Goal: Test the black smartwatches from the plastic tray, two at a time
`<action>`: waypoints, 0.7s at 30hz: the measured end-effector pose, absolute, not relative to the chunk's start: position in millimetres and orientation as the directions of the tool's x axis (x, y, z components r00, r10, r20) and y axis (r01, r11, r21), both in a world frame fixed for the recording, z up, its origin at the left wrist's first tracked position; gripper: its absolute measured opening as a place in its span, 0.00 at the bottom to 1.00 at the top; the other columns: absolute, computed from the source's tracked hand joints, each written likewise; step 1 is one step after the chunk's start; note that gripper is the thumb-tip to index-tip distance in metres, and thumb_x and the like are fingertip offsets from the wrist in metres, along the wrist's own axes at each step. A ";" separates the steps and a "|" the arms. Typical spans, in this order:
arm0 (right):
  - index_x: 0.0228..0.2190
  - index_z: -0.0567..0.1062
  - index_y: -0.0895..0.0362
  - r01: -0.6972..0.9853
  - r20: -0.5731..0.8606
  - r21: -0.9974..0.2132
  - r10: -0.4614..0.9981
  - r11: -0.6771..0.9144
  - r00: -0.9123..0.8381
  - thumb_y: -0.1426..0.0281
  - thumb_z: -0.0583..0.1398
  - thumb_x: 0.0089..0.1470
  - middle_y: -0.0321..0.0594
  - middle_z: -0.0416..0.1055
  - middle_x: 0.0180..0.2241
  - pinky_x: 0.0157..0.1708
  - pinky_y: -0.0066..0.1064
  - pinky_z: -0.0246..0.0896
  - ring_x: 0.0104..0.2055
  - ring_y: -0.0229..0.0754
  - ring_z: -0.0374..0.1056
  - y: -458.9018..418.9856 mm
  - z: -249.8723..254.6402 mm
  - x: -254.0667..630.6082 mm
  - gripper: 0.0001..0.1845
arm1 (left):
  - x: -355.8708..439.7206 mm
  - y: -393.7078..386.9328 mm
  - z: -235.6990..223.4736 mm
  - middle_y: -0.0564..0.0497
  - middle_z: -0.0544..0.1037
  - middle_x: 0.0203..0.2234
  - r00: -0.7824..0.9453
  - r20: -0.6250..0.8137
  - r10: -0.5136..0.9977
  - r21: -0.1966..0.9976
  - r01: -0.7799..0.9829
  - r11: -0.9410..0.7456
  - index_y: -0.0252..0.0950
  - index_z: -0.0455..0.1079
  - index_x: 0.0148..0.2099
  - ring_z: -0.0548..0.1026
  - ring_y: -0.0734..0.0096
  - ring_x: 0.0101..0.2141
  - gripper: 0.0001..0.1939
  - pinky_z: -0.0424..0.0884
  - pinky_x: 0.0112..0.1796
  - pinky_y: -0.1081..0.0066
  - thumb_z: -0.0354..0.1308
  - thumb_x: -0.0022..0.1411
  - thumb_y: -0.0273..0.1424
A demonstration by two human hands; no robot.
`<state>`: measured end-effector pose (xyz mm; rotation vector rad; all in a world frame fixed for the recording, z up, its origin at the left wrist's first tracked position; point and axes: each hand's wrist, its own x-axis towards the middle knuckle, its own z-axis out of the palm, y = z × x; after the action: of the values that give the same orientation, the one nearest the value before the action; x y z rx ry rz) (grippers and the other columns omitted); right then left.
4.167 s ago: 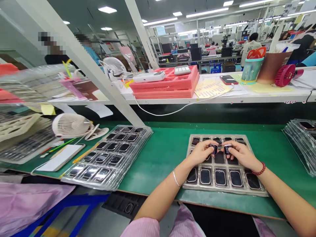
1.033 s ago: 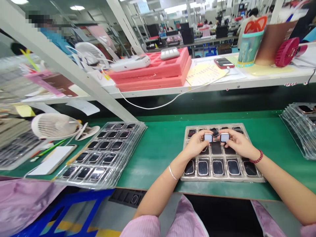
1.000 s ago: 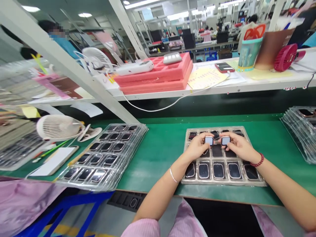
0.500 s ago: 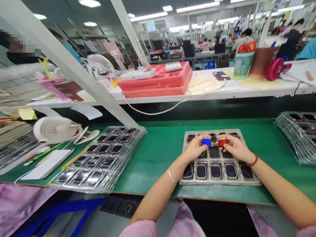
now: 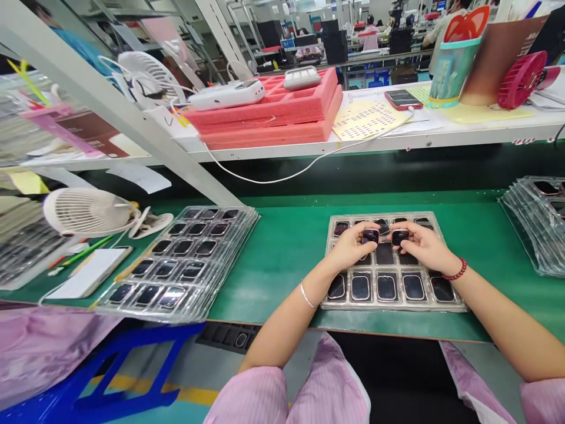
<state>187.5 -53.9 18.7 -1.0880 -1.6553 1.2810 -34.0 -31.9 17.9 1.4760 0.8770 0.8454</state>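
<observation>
My left hand [image 5: 348, 246] pinches a smartwatch [image 5: 370, 236] by its edges. A second smartwatch [image 5: 399, 237] is held in my right hand [image 5: 424, 244]. Both screens are dark, and the two watches are side by side with a small gap between them. They are above a clear plastic tray [image 5: 392, 305], where several more dark-screened watches sit in rows of pockets. My hands cover part of its middle and back rows.
A stack of clear trays [image 5: 207, 294] with watches stands to the left, another stack [image 5: 525, 229] at far right. Beyond the left stack are a white fan [image 5: 83, 212] and a notepad [image 5: 86, 274]. Red foam trays [image 5: 265, 132] and a phone [image 5: 402, 99] lie on the shelf.
The two held watches' screens have gone from blue on the left and red on the right to dark. My view has tilted down slightly. Both hands keep their grip over the tray.
</observation>
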 end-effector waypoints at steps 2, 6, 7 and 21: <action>0.48 0.71 0.56 0.179 0.062 -0.975 0.936 0.131 -0.346 0.71 0.58 0.54 0.47 0.74 0.46 0.33 0.35 0.75 0.37 0.43 0.76 -54.2 19.4 187.4 0.19 | -33.9 -32.0 18.4 0.46 0.80 0.34 0.461 0.006 0.888 0.998 0.056 -0.035 0.33 0.69 0.50 0.77 0.69 0.34 0.20 0.71 0.36 0.70 0.62 0.53 0.26; 0.48 0.72 0.57 0.172 0.058 -0.978 0.940 0.122 -0.337 0.69 0.58 0.55 0.46 0.75 0.45 0.30 0.32 0.73 0.35 0.41 0.76 -54.0 19.5 187.7 0.17 | -33.5 -31.8 18.4 0.46 0.79 0.32 0.459 -0.019 0.888 1.000 0.022 0.011 0.32 0.70 0.48 0.75 0.72 0.29 0.20 0.70 0.31 0.74 0.64 0.54 0.31; 0.47 0.73 0.57 0.170 0.050 -0.979 0.942 0.112 -0.333 0.68 0.58 0.55 0.46 0.75 0.44 0.29 0.31 0.72 0.34 0.41 0.76 -53.9 19.7 187.9 0.17 | -33.3 -31.8 18.5 0.46 0.79 0.31 0.457 -0.021 0.889 1.000 0.004 0.021 0.31 0.70 0.47 0.75 0.73 0.29 0.20 0.70 0.30 0.74 0.65 0.54 0.34; 0.37 0.75 0.58 0.134 0.032 -0.988 0.954 0.075 -0.296 0.56 0.62 0.55 0.42 0.76 0.30 0.26 0.31 0.69 0.26 0.39 0.69 -56.7 18.1 189.5 0.17 | -32.6 -36.5 26.3 0.46 0.78 0.29 0.416 -0.050 0.908 0.998 -0.017 0.062 0.30 0.72 0.42 0.73 0.76 0.24 0.26 0.67 0.26 0.75 0.61 0.55 0.50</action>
<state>189.5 -56.7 18.1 -1.1183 -1.5633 1.3111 -32.6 -36.5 26.3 1.3187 0.8959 0.8644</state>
